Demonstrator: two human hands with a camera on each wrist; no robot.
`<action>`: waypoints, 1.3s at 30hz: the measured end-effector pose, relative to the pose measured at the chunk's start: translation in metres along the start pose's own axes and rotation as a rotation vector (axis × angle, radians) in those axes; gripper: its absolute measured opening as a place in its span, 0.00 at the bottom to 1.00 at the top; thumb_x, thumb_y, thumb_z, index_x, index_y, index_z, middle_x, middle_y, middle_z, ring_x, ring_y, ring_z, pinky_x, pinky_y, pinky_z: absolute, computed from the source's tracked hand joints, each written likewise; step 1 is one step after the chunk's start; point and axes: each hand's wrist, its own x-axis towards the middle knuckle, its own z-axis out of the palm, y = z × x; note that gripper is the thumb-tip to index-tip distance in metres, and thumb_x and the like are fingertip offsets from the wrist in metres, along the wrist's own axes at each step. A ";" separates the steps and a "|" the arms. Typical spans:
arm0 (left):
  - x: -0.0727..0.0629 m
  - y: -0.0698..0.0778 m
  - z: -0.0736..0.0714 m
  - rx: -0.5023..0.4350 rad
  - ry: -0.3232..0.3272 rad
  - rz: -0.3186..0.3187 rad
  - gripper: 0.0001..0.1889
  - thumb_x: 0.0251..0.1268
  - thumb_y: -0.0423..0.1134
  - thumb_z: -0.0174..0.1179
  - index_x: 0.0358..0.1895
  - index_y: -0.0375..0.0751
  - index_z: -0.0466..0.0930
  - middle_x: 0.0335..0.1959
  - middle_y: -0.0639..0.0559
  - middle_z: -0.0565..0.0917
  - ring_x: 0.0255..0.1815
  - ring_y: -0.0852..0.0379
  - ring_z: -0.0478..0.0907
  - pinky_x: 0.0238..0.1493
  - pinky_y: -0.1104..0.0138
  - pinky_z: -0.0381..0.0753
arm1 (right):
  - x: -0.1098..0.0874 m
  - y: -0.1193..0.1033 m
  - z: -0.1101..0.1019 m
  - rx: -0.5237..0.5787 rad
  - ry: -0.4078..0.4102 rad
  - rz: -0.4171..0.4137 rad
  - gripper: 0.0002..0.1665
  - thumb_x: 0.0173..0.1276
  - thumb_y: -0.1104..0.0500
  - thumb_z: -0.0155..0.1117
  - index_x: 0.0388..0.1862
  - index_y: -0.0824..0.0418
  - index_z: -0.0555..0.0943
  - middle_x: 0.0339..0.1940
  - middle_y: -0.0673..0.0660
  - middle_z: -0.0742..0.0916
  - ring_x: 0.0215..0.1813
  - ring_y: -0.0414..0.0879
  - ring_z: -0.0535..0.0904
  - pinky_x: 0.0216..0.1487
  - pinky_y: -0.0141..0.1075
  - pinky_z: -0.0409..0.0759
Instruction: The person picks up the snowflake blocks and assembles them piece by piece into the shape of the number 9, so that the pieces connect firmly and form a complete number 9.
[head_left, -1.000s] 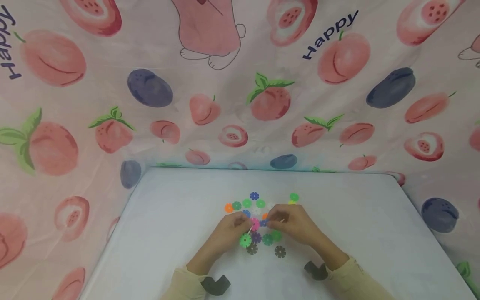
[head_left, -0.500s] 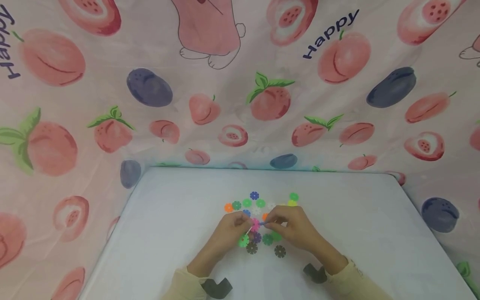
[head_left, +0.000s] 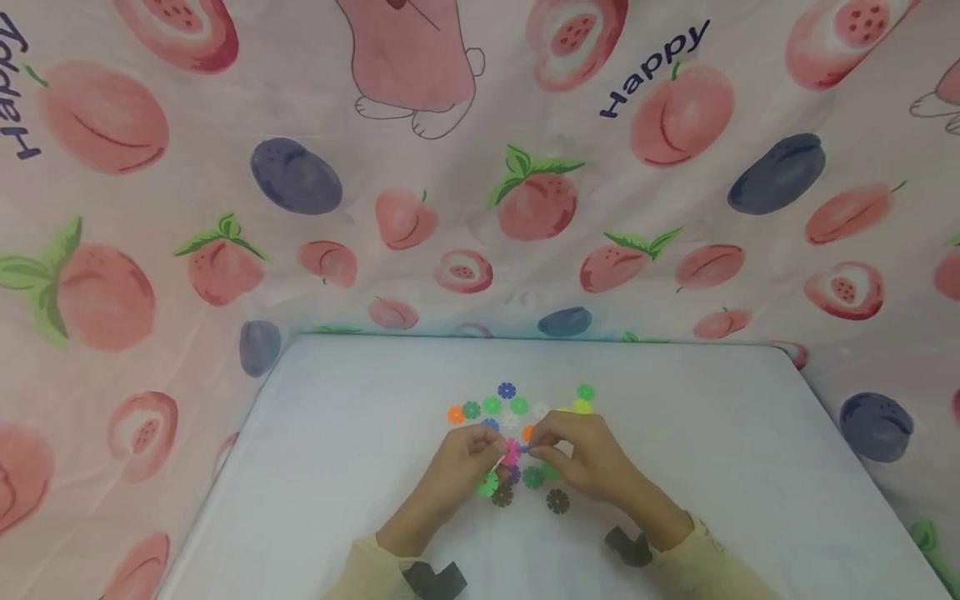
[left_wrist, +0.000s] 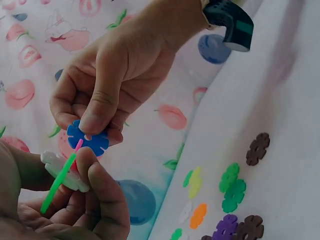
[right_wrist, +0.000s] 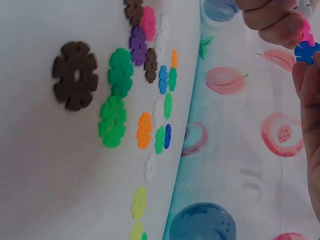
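Observation:
My left hand [head_left: 453, 462] holds a small cluster of notched plastic snowflake discs over the table. The cluster has a white disc [left_wrist: 52, 164], a green disc [left_wrist: 56, 187] seen edge-on, and a pink disc [head_left: 512, 452]. Between thumb and fingertips, my right hand [head_left: 588, 454] pinches a blue snowflake disc [left_wrist: 98, 143]. Its edge meets the pink disc [right_wrist: 306, 35], which shows only as a thin strip in the left wrist view. Fingers partly cover the cluster in every view.
Loose snowflake discs lie under and beyond the hands, among them a brown disc [head_left: 558, 502], a purple disc [right_wrist: 138, 46], an orange disc [head_left: 456, 414] and a yellow disc [right_wrist: 139, 202]. The white table [head_left: 300, 467] ends at a fruit-print cloth [head_left: 465, 192] behind.
The right hand has turned the blue disc edge-on and drawn it against the pink disc. The green disc in the left hand has tilted slightly.

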 end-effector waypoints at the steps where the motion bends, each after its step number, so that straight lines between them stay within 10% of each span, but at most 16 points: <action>1: 0.000 0.000 0.000 -0.001 0.001 0.001 0.08 0.74 0.34 0.56 0.41 0.31 0.81 0.27 0.46 0.86 0.30 0.58 0.82 0.33 0.72 0.80 | 0.000 0.000 0.001 -0.002 0.004 -0.015 0.07 0.64 0.65 0.73 0.36 0.55 0.84 0.31 0.44 0.88 0.34 0.34 0.83 0.39 0.26 0.83; 13: -0.003 -0.001 0.001 0.032 0.010 -0.003 0.09 0.75 0.38 0.57 0.39 0.34 0.81 0.26 0.48 0.86 0.29 0.59 0.81 0.29 0.72 0.76 | -0.010 0.008 0.011 -0.019 0.035 -0.032 0.06 0.66 0.63 0.72 0.37 0.52 0.84 0.31 0.43 0.87 0.34 0.34 0.83 0.40 0.25 0.83; 21: 0.000 -0.007 -0.002 0.046 -0.072 -0.034 0.11 0.77 0.42 0.55 0.46 0.36 0.79 0.34 0.46 0.90 0.38 0.56 0.87 0.46 0.65 0.81 | -0.017 0.020 0.009 0.101 -0.001 0.229 0.06 0.63 0.58 0.76 0.37 0.46 0.88 0.33 0.42 0.89 0.38 0.34 0.85 0.41 0.31 0.87; 27: 0.003 -0.010 -0.004 0.088 -0.063 -0.044 0.08 0.75 0.41 0.56 0.45 0.39 0.77 0.34 0.48 0.90 0.37 0.55 0.86 0.42 0.64 0.81 | -0.017 0.036 -0.004 0.197 0.049 0.538 0.10 0.66 0.52 0.74 0.44 0.52 0.86 0.38 0.53 0.91 0.38 0.41 0.88 0.43 0.35 0.88; 32: -0.001 -0.013 -0.005 0.133 0.009 -0.107 0.07 0.64 0.38 0.62 0.41 0.41 0.76 0.32 0.50 0.85 0.32 0.55 0.81 0.33 0.63 0.80 | -0.018 0.050 -0.020 0.119 0.106 0.689 0.16 0.68 0.49 0.73 0.48 0.55 0.84 0.38 0.55 0.90 0.36 0.47 0.88 0.38 0.38 0.88; 39: -0.004 -0.017 -0.007 0.044 -0.013 -0.096 0.18 0.64 0.34 0.60 0.57 0.39 0.76 0.57 0.42 0.84 0.42 0.54 0.85 0.41 0.59 0.87 | -0.022 0.068 -0.036 0.000 0.061 0.782 0.17 0.69 0.49 0.71 0.51 0.57 0.84 0.40 0.54 0.91 0.38 0.49 0.88 0.35 0.35 0.85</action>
